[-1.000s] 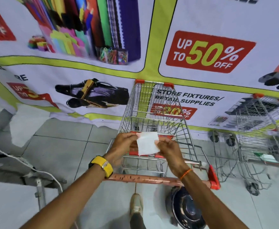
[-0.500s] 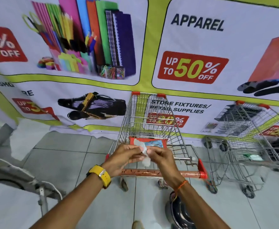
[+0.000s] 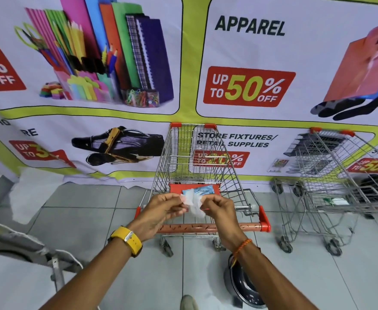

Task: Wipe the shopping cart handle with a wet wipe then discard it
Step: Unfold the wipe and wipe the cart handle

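— White and crumpled, the wipe (image 3: 194, 203) hung pinched between both our hands, held above the cart handle (image 3: 208, 227). Where did the handle lie from it?

— Toward six o'clock from the wipe, nearer to us and lower, by our judgement. Its long axis ran from nine to three o'clock, a reddish bar ending in a red cap at the three o'clock end.

— Which hand was nearer the bar?

— We could hardly separate them. Our left hand (image 3: 161, 214) covered the nine o'clock end of the bar in the view, our right hand (image 3: 219, 211) sat over its middle. Neither touched it, as far as we could tell.

— And the fingers?

— Curled in on both hands, thumb and fingertips nipping the wipe's upper edges from nine and three o'clock, with the loose part drooping between them. Nothing else was gripped.

— The blue packet (image 3: 202, 190)?

— It lay at twelve o'clock from our hands, on the red flap of the cart (image 3: 192, 153). We judged the wiping had not begun; the wipe needed to come down onto the bar.
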